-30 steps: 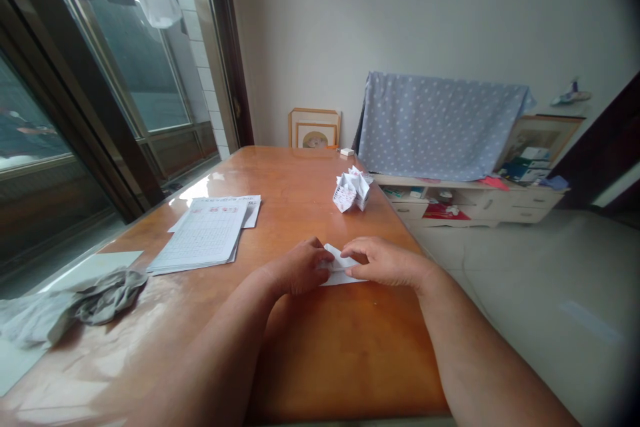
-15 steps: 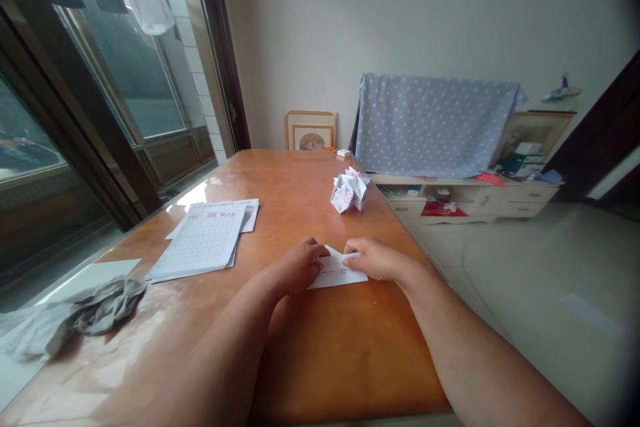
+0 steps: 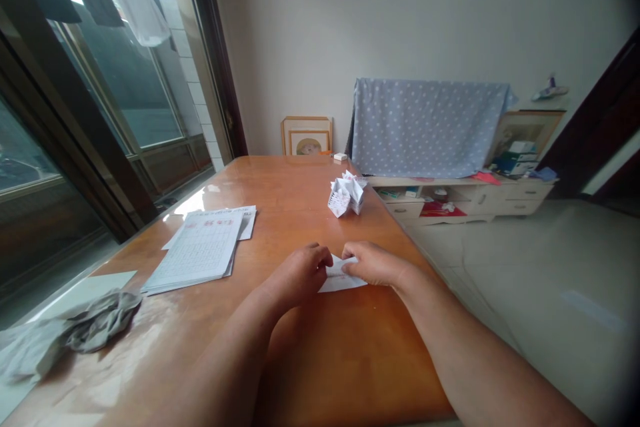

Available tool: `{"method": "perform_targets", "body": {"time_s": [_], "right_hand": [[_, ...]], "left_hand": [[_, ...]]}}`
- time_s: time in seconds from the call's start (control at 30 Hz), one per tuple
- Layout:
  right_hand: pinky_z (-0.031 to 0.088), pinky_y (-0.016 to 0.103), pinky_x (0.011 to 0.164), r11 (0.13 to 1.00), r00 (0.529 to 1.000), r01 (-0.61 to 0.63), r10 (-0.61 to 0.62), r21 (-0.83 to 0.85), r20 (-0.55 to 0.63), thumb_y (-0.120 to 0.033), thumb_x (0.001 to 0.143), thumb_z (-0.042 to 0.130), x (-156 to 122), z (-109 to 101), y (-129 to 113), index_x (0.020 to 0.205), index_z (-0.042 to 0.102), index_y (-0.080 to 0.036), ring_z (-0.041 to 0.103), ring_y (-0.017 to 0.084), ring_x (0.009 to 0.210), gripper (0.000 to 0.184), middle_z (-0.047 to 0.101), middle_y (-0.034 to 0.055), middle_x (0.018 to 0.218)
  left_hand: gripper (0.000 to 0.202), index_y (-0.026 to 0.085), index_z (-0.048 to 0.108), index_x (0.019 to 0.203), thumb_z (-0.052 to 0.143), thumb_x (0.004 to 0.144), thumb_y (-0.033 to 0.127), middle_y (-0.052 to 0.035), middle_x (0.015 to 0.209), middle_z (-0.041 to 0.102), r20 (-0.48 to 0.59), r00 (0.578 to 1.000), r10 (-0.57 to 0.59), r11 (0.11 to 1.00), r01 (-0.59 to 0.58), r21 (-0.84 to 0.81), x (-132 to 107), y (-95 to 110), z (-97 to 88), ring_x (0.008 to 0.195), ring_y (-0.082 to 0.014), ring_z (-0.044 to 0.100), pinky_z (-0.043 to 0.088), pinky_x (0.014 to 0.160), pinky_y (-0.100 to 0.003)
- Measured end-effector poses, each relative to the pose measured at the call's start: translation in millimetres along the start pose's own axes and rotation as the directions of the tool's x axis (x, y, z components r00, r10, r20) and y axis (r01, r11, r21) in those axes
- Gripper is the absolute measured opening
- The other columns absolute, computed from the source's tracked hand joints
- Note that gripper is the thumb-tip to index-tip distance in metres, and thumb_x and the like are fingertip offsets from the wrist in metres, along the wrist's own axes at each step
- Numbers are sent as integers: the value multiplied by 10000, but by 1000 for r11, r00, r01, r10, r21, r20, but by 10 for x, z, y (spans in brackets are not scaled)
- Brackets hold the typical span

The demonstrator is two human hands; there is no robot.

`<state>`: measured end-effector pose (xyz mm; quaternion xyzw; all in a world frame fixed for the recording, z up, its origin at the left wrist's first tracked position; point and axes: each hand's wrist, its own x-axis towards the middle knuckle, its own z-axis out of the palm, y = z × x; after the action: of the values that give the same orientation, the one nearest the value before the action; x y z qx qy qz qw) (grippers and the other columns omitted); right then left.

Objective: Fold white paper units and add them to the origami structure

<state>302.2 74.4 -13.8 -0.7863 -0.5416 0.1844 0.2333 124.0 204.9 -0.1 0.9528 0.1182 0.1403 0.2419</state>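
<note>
"What are the hands on?"

"A folded white paper (image 3: 344, 277) lying flat on the wooden table (image 3: 360, 353), right at the near middle, between both hands."

"And the left hand (image 3: 300, 275)?"

"Curled, knuckles up, fingertips at the paper's left end."

"The right hand (image 3: 373, 263)?"

"Also curled, fingers bent down over the paper's right part, pressing on it. The two hands are close together, nearly touching. They cover much of the paper, so I can't tell if either one is really pinching it."

"What's around them?"

"Farther along the table, a crumpled-looking paper figure (image 3: 346, 195) sits well apart from the hands. To the left lie a stack of ruled sheets (image 3: 200, 252) and, beyond that, a grey cloth (image 3: 90, 328) near the table's edge."
</note>
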Motion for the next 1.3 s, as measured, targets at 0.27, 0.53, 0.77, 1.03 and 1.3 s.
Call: {"method": "perform_targets", "body": {"time_s": [0.27,0.53,0.77,1.03,1.3], "right_hand": [[338,237,596,999,998,-41,41,-7,-42,-251,776,656,12,-1,25,914,650,-238,601,160,774,139,700,-7,889],[298,238,563,992,988,-119,116,-31,-103,-208,742,667,4,-43,158,825,616,-218,565,148,698,97,672,-3,792],[347,233,568,987,972,-5,43,163,-230,-209,817,541,9,-40,-56,825,572,-214,551,139,697,33,627,-7,773],[435,228,571,860,994,-106,104,499,32,-223,840,486,75,275,-306,913,560,-212,605,142,656,105,660,3,734],[318,239,539,982,988,-128,139,141,-71,-205,830,489,58,137,-121,779,564,-209,550,147,662,90,661,15,747]], "left_hand": [[106,202,614,801,523,784,151,-23,880,612,95,994,-62,998,60,21,32,-70,96,710,-150,551,402,630,-249],[36,193,589,779,556,791,202,-17,872,611,90,991,-97,995,98,-7,57,-86,98,720,-148,539,377,613,-244],[44,186,602,792,560,791,200,-15,848,624,93,990,-107,994,108,-3,70,-85,109,715,-149,543,380,613,-247],[101,191,657,832,569,829,241,-18,828,652,104,989,-101,995,102,1,90,-78,128,730,-157,575,400,631,-240],[76,191,629,809,561,778,201,-22,854,645,71,990,-123,992,121,24,99,-119,155,715,-154,564,398,624,-248]]}}
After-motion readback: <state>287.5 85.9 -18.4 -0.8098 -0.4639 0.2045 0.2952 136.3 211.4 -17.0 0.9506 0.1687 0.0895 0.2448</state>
